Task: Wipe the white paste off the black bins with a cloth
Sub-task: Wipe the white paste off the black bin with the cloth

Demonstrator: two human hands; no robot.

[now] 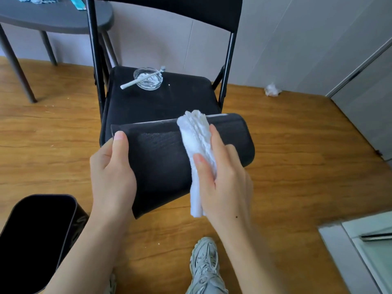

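Hands are working a black bin over the chair seat's front edge: left hand is gripping its rim, right hand is pressing a folded white cloth against its side.

Both forearms are bare, with no sleeves, watch or rings in view. The left hand and right hand have short, unpainted nails. A small dark mole sits near the right wrist. The feet wear pale grey chunky sneakers with grey laces.
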